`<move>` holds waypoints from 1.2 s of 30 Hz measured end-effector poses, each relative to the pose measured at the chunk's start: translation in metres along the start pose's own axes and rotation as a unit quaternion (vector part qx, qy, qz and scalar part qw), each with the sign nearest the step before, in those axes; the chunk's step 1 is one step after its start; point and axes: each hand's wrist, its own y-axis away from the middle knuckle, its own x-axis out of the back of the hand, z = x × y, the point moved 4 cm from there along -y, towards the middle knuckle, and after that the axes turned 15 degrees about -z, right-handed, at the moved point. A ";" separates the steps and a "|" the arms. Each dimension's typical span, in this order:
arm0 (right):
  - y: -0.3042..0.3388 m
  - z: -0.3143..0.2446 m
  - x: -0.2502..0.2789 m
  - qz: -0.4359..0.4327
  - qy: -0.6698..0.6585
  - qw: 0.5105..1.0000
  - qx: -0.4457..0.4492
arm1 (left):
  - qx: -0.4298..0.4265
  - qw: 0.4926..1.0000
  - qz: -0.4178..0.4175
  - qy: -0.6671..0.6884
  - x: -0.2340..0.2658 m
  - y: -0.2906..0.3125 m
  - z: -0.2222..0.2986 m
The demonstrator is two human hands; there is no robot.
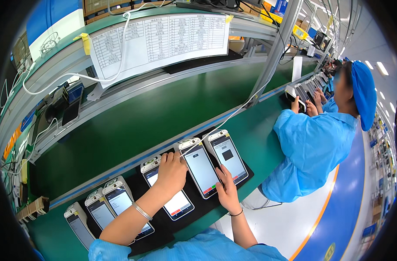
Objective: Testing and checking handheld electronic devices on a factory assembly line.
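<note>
Several white payment terminals with lit screens lie in a slanting row on black mats. My left hand [171, 172] is closed near the top of one terminal [198, 167], its fingertips pinching the end of a thin white cable [224, 121] beside the printer head. My right hand [227, 191] grips the lower right edge of that same terminal, thumb by the screen and fingers along its side. To the right lies another lit terminal [229, 156]. Under my left wrist is a terminal [176, 204] with a bright white screen, partly hidden by my hand.
More terminals [79, 226] lie at the left. Behind the row runs a green conveyor belt [120, 143] with a metal rail. Above it, a printed sheet [163, 45] hangs from a shelf with loose cables. A co-worker in blue [316, 139] sits at the right, handling a device.
</note>
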 end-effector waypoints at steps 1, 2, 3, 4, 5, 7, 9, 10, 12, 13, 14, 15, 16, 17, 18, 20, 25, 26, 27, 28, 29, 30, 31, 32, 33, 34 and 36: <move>0.000 0.000 0.001 0.001 0.007 1.000 0.004 | -0.002 1.000 -0.003 0.001 -0.001 -0.001 0.000; 0.000 -0.001 0.000 0.001 0.013 1.000 0.010 | -0.003 1.000 -0.006 0.001 -0.001 -0.001 0.000; -0.001 -0.003 0.000 0.001 0.012 1.000 0.010 | -0.003 1.000 -0.007 0.000 -0.001 -0.001 -0.001; -0.002 -0.007 -0.001 -0.005 0.019 1.000 -0.013 | 0.000 1.000 -0.011 -0.001 -0.001 -0.001 -0.001; -0.002 -0.008 -0.001 -0.011 0.027 0.999 -0.035 | 0.002 1.000 -0.015 -0.002 -0.001 -0.001 -0.001; -0.001 -0.005 0.000 -0.019 0.000 1.000 -0.013 | -0.001 1.000 -0.014 0.000 0.000 0.000 -0.002; -0.001 -0.012 -0.001 -0.029 -0.027 0.999 0.010 | -0.002 1.000 -0.012 0.003 -0.001 -0.001 -0.004; 0.001 -0.023 -0.003 -0.048 0.071 0.996 0.025 | -0.012 1.000 0.001 -0.004 -0.001 -0.002 -0.004; 0.000 -0.029 -0.010 -0.079 0.207 0.975 0.029 | -0.018 1.000 0.016 -0.012 0.000 -0.002 -0.005; 0.000 -0.028 -0.012 -0.081 0.207 0.975 0.031 | -0.026 0.999 0.015 -0.009 0.000 -0.002 -0.005; 0.000 -0.025 -0.011 -0.063 0.189 0.980 0.012 | -0.034 0.999 0.015 -0.007 0.000 -0.003 -0.006; 0.000 -0.023 -0.010 -0.045 0.172 0.984 -0.008 | -0.030 0.999 0.017 -0.007 -0.001 -0.004 -0.006; 0.000 -0.021 -0.009 -0.038 0.175 0.984 -0.001 | -0.038 0.999 0.029 -0.002 -0.002 -0.004 -0.005; 0.000 -0.020 -0.010 -0.041 0.174 0.984 0.003 | -0.045 0.998 0.042 0.002 -0.001 -0.004 -0.006; 0.000 -0.019 -0.010 -0.029 0.168 0.985 0.017 | -0.056 0.996 0.062 0.011 -0.002 -0.004 -0.008; -0.001 -0.020 -0.011 -0.005 0.137 0.990 0.022 | -0.057 0.996 0.064 0.010 -0.001 -0.004 -0.010; 0.001 -0.024 -0.019 0.011 0.254 0.967 0.029 | -0.056 0.993 0.102 -0.026 0.033 -0.009 -0.026; 0.003 -0.024 -0.019 0.019 0.269 0.963 0.029 | -0.066 0.991 0.115 -0.015 0.045 -0.009 -0.029; 0.004 -0.024 -0.020 0.026 0.283 0.958 0.031 | -0.063 0.991 0.117 -0.016 0.054 -0.007 -0.034; 0.007 -0.026 -0.024 0.024 0.283 0.958 0.034 | -0.061 0.993 0.098 -0.012 0.060 -0.005 -0.038; 0.011 -0.034 -0.030 0.018 0.330 0.942 0.064 | -0.060 0.995 0.081 -0.009 0.066 -0.005 -0.042; 0.014 -0.048 -0.042 0.008 0.371 0.924 0.094 | -0.054 0.997 0.049 0.010 0.071 -0.001 -0.047; 0.014 -0.063 -0.055 -0.048 0.348 0.932 0.088 | -0.048 0.998 0.049 0.008 0.073 0.000 -0.052; 0.013 -0.073 -0.068 -0.091 0.323 0.938 0.093 | -0.049 0.997 0.043 0.040 0.073 -0.001 -0.056; 0.012 -0.079 -0.080 -0.131 0.298 0.940 0.097 | -0.053 0.995 0.037 0.072 0.073 -0.002 -0.057; 0.011 -0.078 -0.089 -0.129 0.299 0.941 0.095 | -0.063 0.994 0.040 0.081 0.076 -0.001 -0.057; 0.007 -0.071 -0.107 -0.163 0.341 0.924 0.068 | -0.068 0.992 0.037 0.098 0.076 0.002 -0.058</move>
